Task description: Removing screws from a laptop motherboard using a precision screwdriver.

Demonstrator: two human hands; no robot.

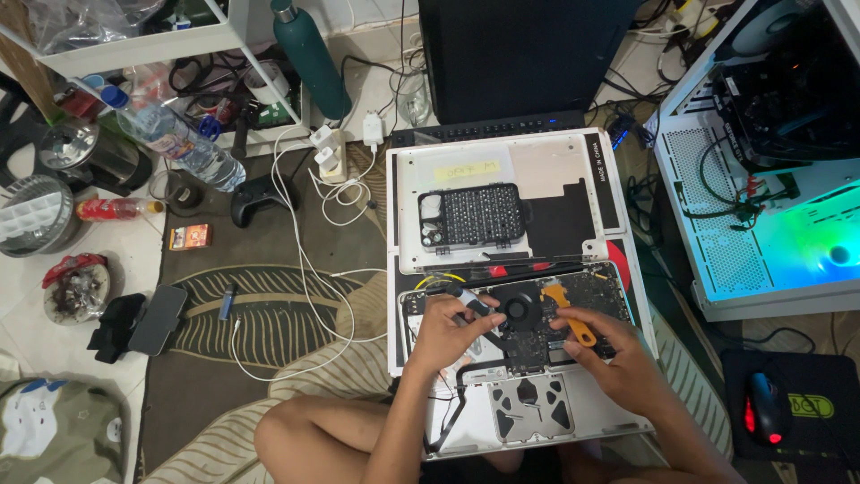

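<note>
— Where are the person's hands?

— Both are over the opened laptop (528, 358), which lies bottom-up on the floor against the person's bare legs. The left hand (445, 333) has its grip clenched around a small screwdriver (473, 301) with a dark handle, tip down on the circuit board just left of the round black fan (517, 307).

— And the other one?

— The right hand (616, 357) grasps an orange pry tool (570, 315), whose flat end lies on the board right of the fan (the far tip is hard to make out).

— What lies around them?

— The removed bottom cover (546, 170) rests beyond the laptop, inner side up, carrying a dark tray of screwdriver bits (472, 216) and a yellow sticky note (466, 168). White cables (309, 269) trail across the leaf-patterned rug (269, 305). A game controller (260, 197) and a plastic water bottle (175, 134) sit well to the left, a red-lit mouse (766, 408) to the right.
</note>
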